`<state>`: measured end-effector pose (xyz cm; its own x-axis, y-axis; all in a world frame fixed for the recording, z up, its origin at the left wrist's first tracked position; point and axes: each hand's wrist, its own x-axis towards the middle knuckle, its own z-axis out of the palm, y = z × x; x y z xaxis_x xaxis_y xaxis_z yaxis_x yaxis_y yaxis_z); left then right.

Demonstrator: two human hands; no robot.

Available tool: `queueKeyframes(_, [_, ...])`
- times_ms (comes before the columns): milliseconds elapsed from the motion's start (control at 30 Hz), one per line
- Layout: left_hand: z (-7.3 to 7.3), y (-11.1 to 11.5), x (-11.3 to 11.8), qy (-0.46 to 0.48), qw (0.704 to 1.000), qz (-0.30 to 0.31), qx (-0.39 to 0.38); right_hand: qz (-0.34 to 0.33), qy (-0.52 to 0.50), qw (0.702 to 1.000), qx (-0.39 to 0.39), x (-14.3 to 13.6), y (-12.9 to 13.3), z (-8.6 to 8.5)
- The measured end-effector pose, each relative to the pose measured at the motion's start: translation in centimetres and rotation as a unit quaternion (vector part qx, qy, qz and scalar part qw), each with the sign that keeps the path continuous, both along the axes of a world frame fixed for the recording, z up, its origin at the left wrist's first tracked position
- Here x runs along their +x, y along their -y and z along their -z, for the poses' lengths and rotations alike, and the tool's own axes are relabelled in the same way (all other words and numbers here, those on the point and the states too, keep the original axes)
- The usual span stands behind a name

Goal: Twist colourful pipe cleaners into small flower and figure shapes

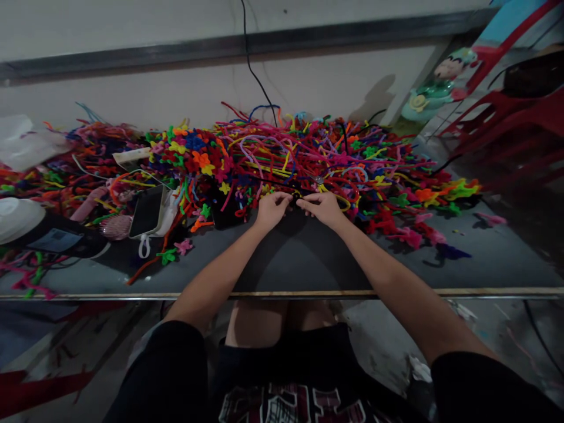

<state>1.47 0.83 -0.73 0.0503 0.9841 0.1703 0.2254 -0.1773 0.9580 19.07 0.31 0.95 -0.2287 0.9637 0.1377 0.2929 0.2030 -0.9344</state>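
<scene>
In front of the pile of pipe cleaners (pixel 282 155), both hands meet over the dark tabletop. Thumb and fingers of my left hand (pixel 274 210) are pinched on the left side of a small black pipe cleaner piece (pixel 296 195) with some yellow at it. From the other side, my right hand (pixel 324 207) pinches the same piece. Its exact shape is partly hidden by the fingertips and the dim light. A yellow pipe cleaner loop (pixel 344 205) lies just beside my right hand.
On the left lie a phone (pixel 147 211), a round pink hairbrush (pixel 116 227) and a dark cup with a white lid (pixel 20 217). Finished pipe cleaner flowers (pixel 200 161) bunch at the pile's left. Red plastic chairs (pixel 502 123) stand at the right. A black cable (pixel 255 70) hangs down the wall.
</scene>
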Motion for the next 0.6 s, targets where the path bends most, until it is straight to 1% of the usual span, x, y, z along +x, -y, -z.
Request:
queueKeyframes(67, [0.0,-0.1,0.1,0.030,1.000,-0.005,-0.009,-0.019,-0.029,0.999,-0.012,-0.1,0.0,-0.1])
queueKeyframes(100, [0.0,-0.1,0.1,0.046,0.999,0.000,-0.010,-0.018,-0.032,0.999,-0.011,-0.1,0.0,-0.1])
queueKeyframes(167, [0.0,0.0,0.1,0.069,0.997,0.022,-0.007,0.000,-0.024,1.000,-0.001,-0.1,0.0,-0.2])
queueKeyframes(233, [-0.1,0.1,0.1,0.069,0.997,0.043,-0.004,0.021,-0.022,1.000,0.007,-0.2,-0.1,-0.3])
queueKeyframes(300, [-0.3,0.1,0.1,0.062,0.997,0.046,-0.008,0.023,-0.040,0.999,0.001,-0.2,-0.1,-0.3])
queueKeyframes(433, [-0.9,0.2,0.0,0.096,0.994,0.039,-0.043,-0.021,-0.109,0.992,-0.053,-0.1,-0.2,-0.5])
queueKeyframes(500, [-1.2,0.3,0.0,0.124,0.989,0.060,-0.053,-0.048,-0.148,0.984,-0.087,-0.1,-0.2,-0.6])
queueKeyframes(600, [-1.2,0.3,0.0,0.182,0.977,0.094,-0.060,-0.070,-0.201,0.968,-0.131,0.0,-0.3,-0.5])
